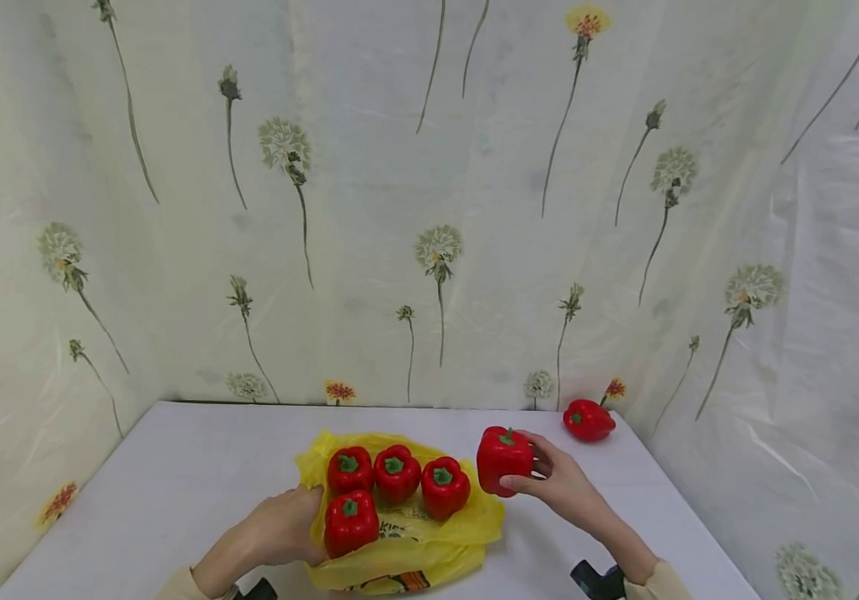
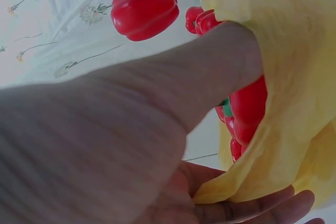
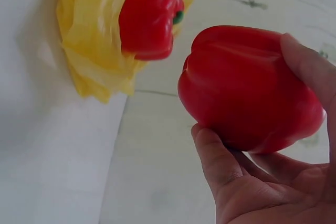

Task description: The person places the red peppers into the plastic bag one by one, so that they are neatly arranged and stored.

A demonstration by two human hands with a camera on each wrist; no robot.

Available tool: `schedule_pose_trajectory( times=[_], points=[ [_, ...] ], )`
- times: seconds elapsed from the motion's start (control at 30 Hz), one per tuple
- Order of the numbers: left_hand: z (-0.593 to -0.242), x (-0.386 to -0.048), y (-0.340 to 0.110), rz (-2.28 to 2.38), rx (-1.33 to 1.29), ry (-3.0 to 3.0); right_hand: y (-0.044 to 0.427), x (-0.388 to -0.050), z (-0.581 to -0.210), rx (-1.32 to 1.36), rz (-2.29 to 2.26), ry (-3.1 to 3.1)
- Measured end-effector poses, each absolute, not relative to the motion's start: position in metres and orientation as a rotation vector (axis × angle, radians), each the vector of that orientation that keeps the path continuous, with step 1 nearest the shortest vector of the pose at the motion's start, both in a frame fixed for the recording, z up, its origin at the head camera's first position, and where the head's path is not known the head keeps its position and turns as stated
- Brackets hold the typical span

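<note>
A yellow plastic bag (image 1: pixel 455 554) lies spread on the table with its mouth open, several red bell peppers (image 1: pixel 352 523) inside it, green stems showing. At the bag's left side, my left hand (image 1: pixel 290 523) holds the rim; in the left wrist view the thumb goes inside the yellow plastic (image 2: pixel 299 66) and the fingers (image 2: pixel 262 205) stay outside. My right hand (image 1: pixel 560 483) grips another red bell pepper (image 1: pixel 500 461) in the air just right of the bag. The right wrist view shows thumb and fingers around that bell pepper (image 3: pixel 247 87).
One more red bell pepper (image 1: pixel 589 420) lies on its side at the table's far right corner. The white table (image 1: pixel 197 467) meets a flower-printed curtain (image 1: pixel 369 250) at the back and on both sides.
</note>
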State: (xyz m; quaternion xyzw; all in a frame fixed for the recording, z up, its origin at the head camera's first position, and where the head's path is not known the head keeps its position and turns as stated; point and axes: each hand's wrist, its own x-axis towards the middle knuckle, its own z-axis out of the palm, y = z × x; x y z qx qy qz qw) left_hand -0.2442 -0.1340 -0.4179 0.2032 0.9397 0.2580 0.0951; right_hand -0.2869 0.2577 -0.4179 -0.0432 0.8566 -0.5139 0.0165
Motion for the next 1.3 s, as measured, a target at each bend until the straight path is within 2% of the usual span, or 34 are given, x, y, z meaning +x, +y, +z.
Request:
schedule_pose_trajectory(
  times=[0.87, 1.3],
  points=[
    [-0.419, -0.245, -0.135, 0.763, 0.601, 2.791, 0.189, -0.28, -0.428, -0.522, -1.542, 2.472],
    [-0.416, -0.242, -0.135, 0.764, 0.594, 2.771, 0.164, -0.278, -0.44, -0.548, -1.514, 2.432]
  ],
)
